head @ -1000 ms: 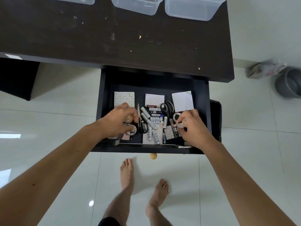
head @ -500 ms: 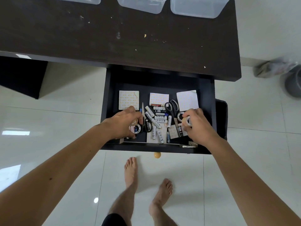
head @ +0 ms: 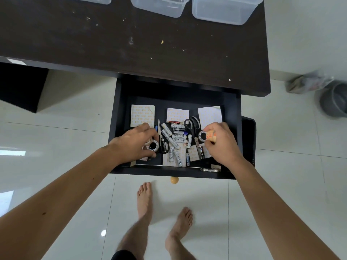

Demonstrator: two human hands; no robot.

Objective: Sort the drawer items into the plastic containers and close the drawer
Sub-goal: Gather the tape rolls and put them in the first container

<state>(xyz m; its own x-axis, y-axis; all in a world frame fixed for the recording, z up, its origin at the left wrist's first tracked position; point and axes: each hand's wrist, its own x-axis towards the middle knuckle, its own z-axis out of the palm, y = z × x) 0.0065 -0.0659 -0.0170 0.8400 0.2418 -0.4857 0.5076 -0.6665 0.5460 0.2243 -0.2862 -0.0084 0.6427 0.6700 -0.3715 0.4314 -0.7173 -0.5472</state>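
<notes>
The black drawer [head: 238, 128] stands pulled out under the dark desk [head: 131, 44]. Inside lie several batteries [head: 177, 139], black scissors [head: 191, 124] and three paper pads [head: 142, 115]. My left hand [head: 135, 143] curls its fingers round a tape roll [head: 153, 147] at the drawer's left. My right hand [head: 221, 143] holds a second tape roll [head: 207, 135] lifted a little at the right. Three clear plastic containers [head: 223, 10] stand along the desk's far edge.
A yellow knob [head: 174, 180] sticks out of the drawer front. Bare feet stand on the white tiled floor [head: 56, 147] below. A grey bucket [head: 334, 100] and a bag [head: 308, 81] sit at the far right. A small metal piece [head: 208, 169] lies on the drawer's front rim.
My right hand has raised its tape roll slightly off the drawer floor. My left hand has closed tighter round its roll. The view has shifted a bit.
</notes>
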